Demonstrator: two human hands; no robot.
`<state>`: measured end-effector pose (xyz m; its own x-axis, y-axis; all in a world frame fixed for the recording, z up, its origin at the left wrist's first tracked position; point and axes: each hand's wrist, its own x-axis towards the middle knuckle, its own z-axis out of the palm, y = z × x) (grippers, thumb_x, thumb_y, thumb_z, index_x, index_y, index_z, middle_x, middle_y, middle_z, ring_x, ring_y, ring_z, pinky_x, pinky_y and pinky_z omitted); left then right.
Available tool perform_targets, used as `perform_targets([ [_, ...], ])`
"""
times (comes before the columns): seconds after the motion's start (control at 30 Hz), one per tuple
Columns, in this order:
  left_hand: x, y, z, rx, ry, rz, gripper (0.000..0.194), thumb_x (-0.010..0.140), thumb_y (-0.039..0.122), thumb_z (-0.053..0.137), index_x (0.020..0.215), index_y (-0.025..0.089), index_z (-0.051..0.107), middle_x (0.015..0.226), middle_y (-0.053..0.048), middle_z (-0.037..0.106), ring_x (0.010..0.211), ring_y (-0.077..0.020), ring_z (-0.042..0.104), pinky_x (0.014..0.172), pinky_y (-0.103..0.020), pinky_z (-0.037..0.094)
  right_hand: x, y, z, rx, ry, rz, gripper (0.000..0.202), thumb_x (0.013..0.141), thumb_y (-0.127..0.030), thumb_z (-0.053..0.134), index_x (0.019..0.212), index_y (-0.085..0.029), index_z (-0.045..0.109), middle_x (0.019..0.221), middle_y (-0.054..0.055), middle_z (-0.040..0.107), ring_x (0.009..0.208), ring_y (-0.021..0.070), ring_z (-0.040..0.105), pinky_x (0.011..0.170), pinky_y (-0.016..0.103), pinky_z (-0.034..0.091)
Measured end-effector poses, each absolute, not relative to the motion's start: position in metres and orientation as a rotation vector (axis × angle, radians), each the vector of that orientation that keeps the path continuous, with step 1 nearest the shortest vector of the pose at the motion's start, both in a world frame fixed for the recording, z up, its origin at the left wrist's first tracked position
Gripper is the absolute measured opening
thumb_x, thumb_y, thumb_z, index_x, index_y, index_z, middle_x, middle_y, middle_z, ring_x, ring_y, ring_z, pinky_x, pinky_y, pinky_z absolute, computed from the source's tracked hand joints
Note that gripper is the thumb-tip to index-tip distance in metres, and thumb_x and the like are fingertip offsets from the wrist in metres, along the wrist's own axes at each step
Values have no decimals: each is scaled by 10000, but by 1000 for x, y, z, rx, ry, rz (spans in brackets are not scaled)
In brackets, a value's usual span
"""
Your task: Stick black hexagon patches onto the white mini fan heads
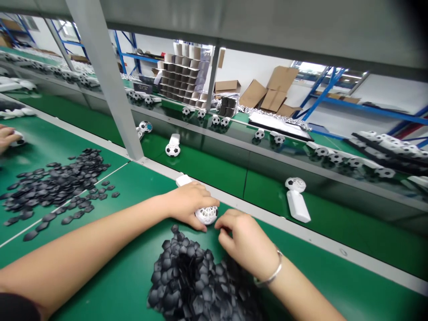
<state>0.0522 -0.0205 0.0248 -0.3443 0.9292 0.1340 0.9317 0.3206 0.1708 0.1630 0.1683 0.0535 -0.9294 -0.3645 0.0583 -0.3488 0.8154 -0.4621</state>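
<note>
My left hand [190, 203] is wrapped round a white ball-shaped piece [206, 215] with an openwork pattern, near the belt's edge. A white block-shaped part [183, 180] shows just behind that hand. Close to the ball's right side is my right hand [236, 227], its thumb and fingers bent toward each other; whatever lies between the fingertips is too small to make out. Just below both hands, a large heap of black pentagonal pieces [200, 281] lies on the green table [123, 272].
Beyond a metal edge [321, 238], a green belt [227, 171] carries white parts with ball heads [298, 206]. A metal post [107, 80] rises at left. More black pieces [53, 183] lie left, near another person's hand [6, 137]. An overhead shelf spans the top.
</note>
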Motion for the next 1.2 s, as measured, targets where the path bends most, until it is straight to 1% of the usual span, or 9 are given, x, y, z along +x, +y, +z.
perform_targets([
  [0.13,55,-15,23,-1740,-2607,-336,621,633,627,695,1115,257,567,884,-26,652,858,-251,610,782,-358,416,152,173,48,-694,2947,-1118,250,787,-22,579,935,-188,695,913,44,697,851,178,635,799,294,493],
  [0.2,57,-14,25,-1730,-2634,-335,554,627,609,700,1039,259,574,840,-11,654,822,-243,618,756,-345,421,150,173,42,-711,2958,-1256,210,812,-50,595,924,-195,698,910,45,697,857,180,637,804,306,500],
  [0.37,59,-14,28,-1723,-2656,-330,496,633,605,694,971,265,567,807,6,655,781,-231,624,732,-330,421,148,172,31,-804,2908,-1364,188,834,-70,612,869,-212,730,886,43,691,836,174,641,778,292,507],
  [0.5,61,-13,28,-1694,-2642,-303,508,653,640,673,964,257,554,794,-2,650,761,-241,623,694,-333,418,146,172,30,-876,2901,-1272,182,836,-67,616,857,-209,728,868,38,675,803,164,627,736,272,490],
  [0.7,66,-9,26,-1682,-2595,-198,634,676,776,568,1015,240,569,772,-47,632,750,-255,599,672,-340,418,143,176,36,-586,2949,-1152,136,737,-75,718,762,-179,633,696,-16,640,649,144,586,635,244,435],
  [0.9,73,-7,28,-1614,-2609,-134,601,730,775,503,977,232,571,753,-53,616,735,-257,593,665,-340,416,141,179,34,-659,3002,-999,96,767,-113,693,748,-180,627,716,-7,638,666,144,565,626,234,399],
  [1.0,74,-10,30,-1609,-2637,-194,532,804,728,449,985,244,574,772,-41,620,763,-245,599,692,-331,412,143,182,39,-615,2982,-915,83,779,-123,672,727,-177,635,706,-1,650,663,147,574,617,233,395],
  [1.07,72,-12,30,-1629,-2642,-244,467,824,671,475,1017,258,577,812,-34,628,812,-244,605,725,-329,413,147,184,46,-561,2942,-809,92,784,-117,646,719,-182,652,693,2,666,657,152,588,604,235,400],
  [1.2,64,-16,28,-1595,-2655,-285,425,826,581,532,1108,264,570,930,-50,639,905,-256,601,804,-347,416,161,182,59,-416,2889,-414,144,750,-80,621,702,-189,702,725,55,714,702,202,653,636,274,446],
])
